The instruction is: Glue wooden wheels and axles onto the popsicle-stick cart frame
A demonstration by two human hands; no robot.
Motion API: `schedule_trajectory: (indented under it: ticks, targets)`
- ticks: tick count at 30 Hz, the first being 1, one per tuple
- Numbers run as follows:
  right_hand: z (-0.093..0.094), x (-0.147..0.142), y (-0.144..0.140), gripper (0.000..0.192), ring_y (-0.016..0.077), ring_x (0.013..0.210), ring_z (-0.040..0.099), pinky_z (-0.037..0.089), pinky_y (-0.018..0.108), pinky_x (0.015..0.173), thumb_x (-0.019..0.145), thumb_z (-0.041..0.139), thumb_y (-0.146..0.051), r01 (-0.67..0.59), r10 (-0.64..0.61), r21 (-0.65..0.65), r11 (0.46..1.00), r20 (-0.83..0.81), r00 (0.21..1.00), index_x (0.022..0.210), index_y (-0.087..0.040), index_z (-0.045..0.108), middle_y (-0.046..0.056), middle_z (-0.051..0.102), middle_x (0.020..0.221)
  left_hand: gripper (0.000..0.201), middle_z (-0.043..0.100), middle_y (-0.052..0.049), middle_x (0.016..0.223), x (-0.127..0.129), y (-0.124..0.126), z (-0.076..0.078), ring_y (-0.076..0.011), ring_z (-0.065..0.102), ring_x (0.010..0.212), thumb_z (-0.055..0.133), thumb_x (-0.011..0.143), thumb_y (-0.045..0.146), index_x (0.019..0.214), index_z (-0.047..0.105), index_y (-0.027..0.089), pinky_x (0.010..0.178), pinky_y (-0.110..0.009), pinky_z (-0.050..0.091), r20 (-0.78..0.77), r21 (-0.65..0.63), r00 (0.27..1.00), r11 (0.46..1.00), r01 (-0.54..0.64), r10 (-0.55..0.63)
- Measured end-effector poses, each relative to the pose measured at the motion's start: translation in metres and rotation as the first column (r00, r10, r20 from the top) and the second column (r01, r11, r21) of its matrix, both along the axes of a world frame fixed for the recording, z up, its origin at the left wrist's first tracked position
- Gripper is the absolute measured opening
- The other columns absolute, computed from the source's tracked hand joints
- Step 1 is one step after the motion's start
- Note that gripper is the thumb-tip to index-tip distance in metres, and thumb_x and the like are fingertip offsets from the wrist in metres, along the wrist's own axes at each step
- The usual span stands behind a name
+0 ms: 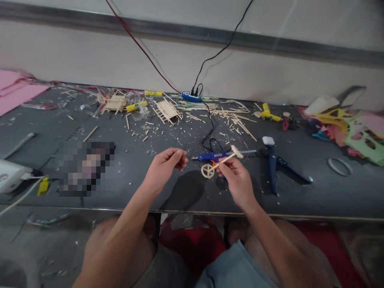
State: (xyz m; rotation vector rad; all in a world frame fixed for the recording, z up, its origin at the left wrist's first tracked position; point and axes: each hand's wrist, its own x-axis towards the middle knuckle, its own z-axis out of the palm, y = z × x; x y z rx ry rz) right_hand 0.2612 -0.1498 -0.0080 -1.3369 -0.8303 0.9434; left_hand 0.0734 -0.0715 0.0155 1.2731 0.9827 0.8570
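Observation:
My right hand (238,180) pinches a small wooden wheel-and-axle piece (222,161) made of thin sticks. A spoked wheel sits at its near left end, and a second wheel, seen nearly edge-on, is at the far right end. Just left of it, my left hand (166,166) is raised with its fingers curled in and the thumb against them; whether anything small is between them is hidden. Behind my right hand lies a blue glue gun (211,156) with an orange trigger and a glue stick in its back, partly covered by the hand and the piece.
Wooden stick models (168,111) and loose sticks (237,118) lie toward the wall, near a blue power strip (191,96). Dark blue cutters (272,172) and a ring of tape (340,167) are at right. A blurred-out phone-like object (87,170) lies at left.

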Motion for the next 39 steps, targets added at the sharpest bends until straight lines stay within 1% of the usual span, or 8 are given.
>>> schedule_trajectory:
  ticks: [3,7,11,14,17,22,27,39]
  targets:
    - [-0.001,0.000,0.001,0.016,0.0110,0.063,0.056,0.043,0.024,0.059,0.074,0.064,-0.031,-0.011,0.011,-0.005,1.000,-0.020,1.000,0.086,-0.022,0.063,-0.002,0.063,0.071,0.022,0.062,-0.004,0.086,0.004,-0.004,0.003,-0.0145,0.058,0.075,0.056,0.078,0.030,0.095,0.061,0.018,0.067,-0.028,0.046,-0.109,0.044,0.986,0.990,0.133,-0.127]
    - [-0.002,0.002,0.002,0.016,0.0102,0.061,0.054,0.042,0.023,0.058,0.073,0.065,-0.031,-0.016,0.015,-0.011,1.000,-0.135,0.991,0.085,-0.021,0.063,-0.003,0.060,0.067,0.044,0.060,-0.006,0.107,0.012,-0.013,0.007,-0.0192,0.057,0.092,0.064,0.068,0.020,0.112,0.057,0.024,0.083,-0.035,0.045,-0.252,0.092,0.934,0.955,0.283,-0.252]
    - [0.001,0.006,0.003,0.013,0.0089,0.057,0.051,0.040,0.022,0.055,0.073,0.065,-0.029,-0.020,0.020,0.005,1.000,-0.285,0.958,0.082,-0.020,0.061,-0.004,0.057,0.063,0.038,0.059,-0.006,0.102,0.028,-0.020,-0.002,-0.0171,0.058,0.090,0.066,0.068,0.020,0.105,0.055,0.019,0.083,-0.034,0.045,-0.088,0.017,0.967,0.970,0.241,-0.239]
    - [0.003,0.007,0.004,0.013,0.0093,0.057,0.051,0.040,0.022,0.054,0.073,0.065,-0.028,0.005,0.007,0.039,0.999,-0.309,0.951,0.079,-0.020,0.059,-0.004,0.057,0.063,0.028,0.059,-0.002,0.091,0.042,-0.026,-0.012,-0.0123,0.058,0.083,0.067,0.068,0.019,0.092,0.053,0.017,0.081,-0.029,0.046,0.118,-0.065,0.986,0.990,0.124,-0.115]
    - [0.002,0.007,0.005,0.013,0.0099,0.059,0.053,0.042,0.023,0.056,0.073,0.065,-0.029,0.058,-0.037,0.078,0.995,-0.249,0.968,0.080,-0.020,0.058,-0.003,0.060,0.067,0.021,0.060,0.000,0.081,0.052,-0.032,-0.018,-0.0102,0.058,0.076,0.067,0.070,0.020,0.085,0.052,0.016,0.078,-0.027,0.047,0.244,-0.196,0.970,0.980,0.035,0.014]
    - [0.003,0.006,0.002,0.013,0.0122,0.064,0.058,0.046,0.026,0.061,0.075,0.063,-0.029,0.105,-0.098,0.097,0.990,-0.073,0.992,0.083,-0.020,0.059,-0.001,0.064,0.072,0.018,0.065,-0.004,0.086,0.057,-0.039,-0.019,-0.0144,0.061,0.084,0.064,0.072,0.020,0.089,0.060,0.015,0.084,-0.032,0.047,0.363,-0.355,0.931,0.929,0.108,0.031]
    - [0.007,0.003,-0.004,0.011,0.0162,0.067,0.062,0.050,0.030,0.065,0.075,0.062,-0.029,0.079,-0.088,0.097,0.992,0.095,0.992,0.082,-0.021,0.061,0.001,0.067,0.073,0.024,0.066,-0.006,0.096,0.059,-0.043,-0.018,-0.0158,0.061,0.087,0.064,0.070,0.018,0.094,0.064,0.015,0.084,-0.032,0.047,0.331,-0.292,0.944,0.951,0.102,0.001]
    - [0.002,-0.001,-0.008,0.009,0.0215,0.078,0.064,0.051,0.037,0.075,0.072,0.065,-0.027,0.088,-0.128,0.146,0.985,0.297,0.946,0.080,-0.022,0.064,0.005,0.067,0.085,0.022,0.066,-0.004,0.089,0.062,-0.046,-0.020,-0.0142,0.059,0.078,0.065,0.072,0.027,0.091,0.063,0.015,0.077,-0.029,0.048,0.206,-0.140,0.978,0.990,0.002,0.027]
